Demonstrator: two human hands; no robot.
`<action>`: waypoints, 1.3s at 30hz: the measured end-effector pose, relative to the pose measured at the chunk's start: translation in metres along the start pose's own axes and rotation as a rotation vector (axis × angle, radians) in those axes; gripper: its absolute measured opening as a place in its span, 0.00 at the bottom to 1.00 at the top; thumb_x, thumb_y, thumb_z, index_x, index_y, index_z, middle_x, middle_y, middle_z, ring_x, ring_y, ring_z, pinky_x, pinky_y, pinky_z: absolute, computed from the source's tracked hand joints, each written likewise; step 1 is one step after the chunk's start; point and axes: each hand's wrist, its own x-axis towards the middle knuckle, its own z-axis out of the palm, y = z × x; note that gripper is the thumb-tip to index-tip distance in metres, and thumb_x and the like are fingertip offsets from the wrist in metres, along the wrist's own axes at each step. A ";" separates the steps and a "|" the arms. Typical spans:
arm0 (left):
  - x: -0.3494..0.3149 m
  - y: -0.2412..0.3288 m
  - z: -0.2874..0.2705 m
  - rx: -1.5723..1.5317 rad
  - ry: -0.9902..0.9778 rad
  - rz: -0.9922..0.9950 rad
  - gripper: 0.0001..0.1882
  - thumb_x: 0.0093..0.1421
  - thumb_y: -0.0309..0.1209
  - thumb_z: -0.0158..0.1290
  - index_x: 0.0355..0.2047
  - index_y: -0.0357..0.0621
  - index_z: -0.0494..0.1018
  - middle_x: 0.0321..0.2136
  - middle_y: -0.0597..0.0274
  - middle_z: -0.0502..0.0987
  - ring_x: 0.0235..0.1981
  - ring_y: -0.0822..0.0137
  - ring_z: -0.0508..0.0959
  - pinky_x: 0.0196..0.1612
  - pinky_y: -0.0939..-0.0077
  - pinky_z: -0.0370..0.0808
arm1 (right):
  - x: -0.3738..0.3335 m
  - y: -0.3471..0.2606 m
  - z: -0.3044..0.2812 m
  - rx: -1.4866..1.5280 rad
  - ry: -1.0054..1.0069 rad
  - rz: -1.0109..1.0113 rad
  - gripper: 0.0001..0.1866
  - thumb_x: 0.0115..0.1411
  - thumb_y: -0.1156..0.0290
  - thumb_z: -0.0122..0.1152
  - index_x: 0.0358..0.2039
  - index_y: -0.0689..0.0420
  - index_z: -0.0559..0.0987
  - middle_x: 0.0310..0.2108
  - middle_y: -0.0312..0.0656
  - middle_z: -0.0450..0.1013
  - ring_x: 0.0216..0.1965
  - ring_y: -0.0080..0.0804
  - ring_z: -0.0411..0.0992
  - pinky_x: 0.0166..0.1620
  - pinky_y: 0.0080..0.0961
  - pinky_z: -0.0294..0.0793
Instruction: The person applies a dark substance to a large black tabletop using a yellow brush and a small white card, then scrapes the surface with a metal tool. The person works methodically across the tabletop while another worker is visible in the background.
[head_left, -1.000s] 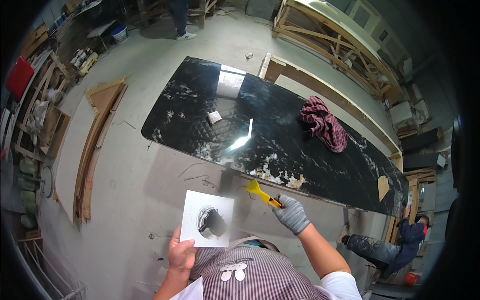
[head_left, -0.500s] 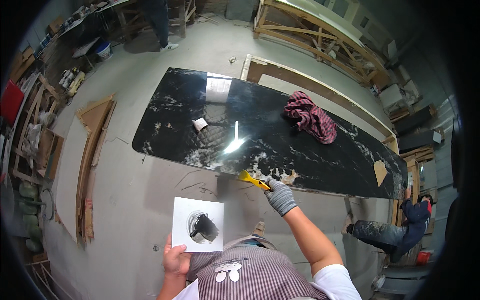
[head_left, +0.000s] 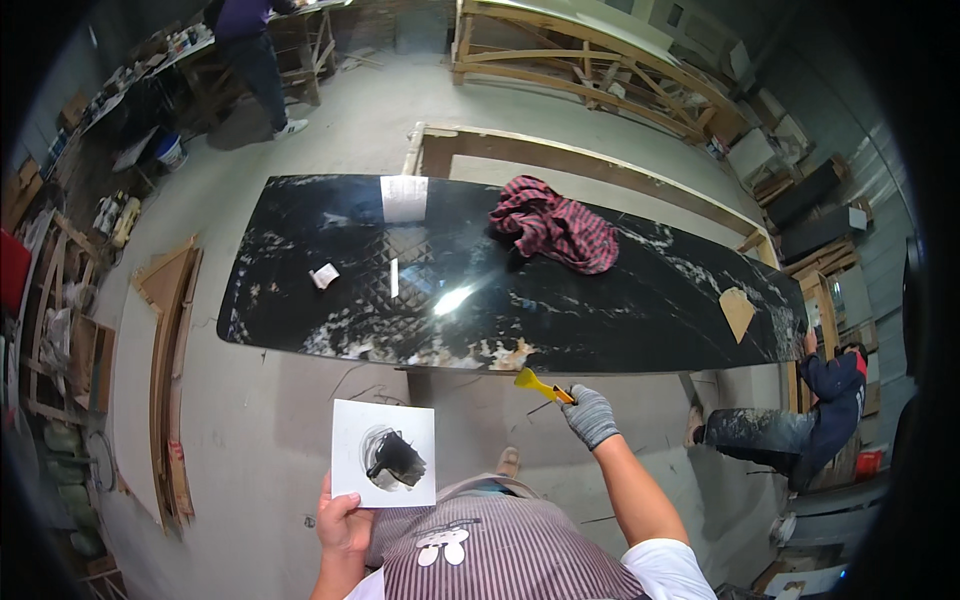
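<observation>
My left hand point(head_left: 343, 518) is closed on the lower left corner of a white square board point(head_left: 350, 450). A patch of black paste point(head_left: 400, 458) is smeared over the board's middle. In a grey knitted glove, my right hand point(head_left: 592, 416) grips a yellow scraper point(head_left: 540, 384). Its blade is just off the near edge of a glossy black stone slab point(head_left: 310, 225) with white and tan veins. On the slab lie a crumpled red-and-black checked cloth point(head_left: 560, 228), a small white crumpled piece point(head_left: 324, 276) and a beige wedge-shaped sheet point(head_left: 737, 314).
Behind the slab runs a wooden frame point(head_left: 590, 158); a timber-legged bench point(head_left: 580, 50) stands farther back. One person point(head_left: 790, 425) is at the slab's right end, another point(head_left: 255, 65) at the far left. Wooden boards point(head_left: 172, 390) lie on the left floor.
The scraper has moved right along the slab's near edge and come slightly away from it. The whole view has shifted, so the slab sits farther left. The board stays in my left hand.
</observation>
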 end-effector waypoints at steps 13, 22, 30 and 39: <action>-0.019 -0.038 0.073 0.081 0.018 0.030 0.35 0.43 0.22 0.47 0.58 0.36 0.65 0.51 0.46 0.74 0.52 0.46 0.76 0.53 0.45 0.76 | -0.004 0.062 -0.033 0.117 0.024 -0.175 0.12 0.58 0.64 0.61 0.37 0.57 0.80 0.32 0.52 0.77 0.36 0.54 0.75 0.39 0.46 0.75; -0.038 -0.063 0.103 0.096 0.047 0.083 0.35 0.44 0.23 0.47 0.58 0.36 0.65 0.53 0.47 0.73 0.54 0.46 0.75 0.55 0.42 0.74 | 0.020 0.137 -0.009 0.164 0.053 -0.119 0.13 0.59 0.60 0.62 0.35 0.57 0.79 0.31 0.54 0.77 0.36 0.56 0.75 0.40 0.47 0.75; -0.041 -0.083 0.127 0.116 0.006 0.029 0.36 0.44 0.23 0.48 0.59 0.37 0.64 0.54 0.47 0.72 0.55 0.46 0.74 0.55 0.42 0.74 | -0.023 0.222 -0.051 0.099 0.016 0.093 0.16 0.59 0.56 0.63 0.29 0.57 0.78 0.29 0.55 0.76 0.33 0.57 0.75 0.37 0.47 0.75; -0.026 -0.082 0.129 0.018 -0.061 -0.051 0.38 0.44 0.25 0.53 0.60 0.33 0.64 0.55 0.50 0.74 0.57 0.51 0.73 0.62 0.47 0.68 | -0.070 0.082 -0.098 0.963 -0.319 -0.220 0.16 0.60 0.69 0.67 0.47 0.59 0.79 0.38 0.39 0.78 0.38 0.28 0.76 0.45 0.27 0.76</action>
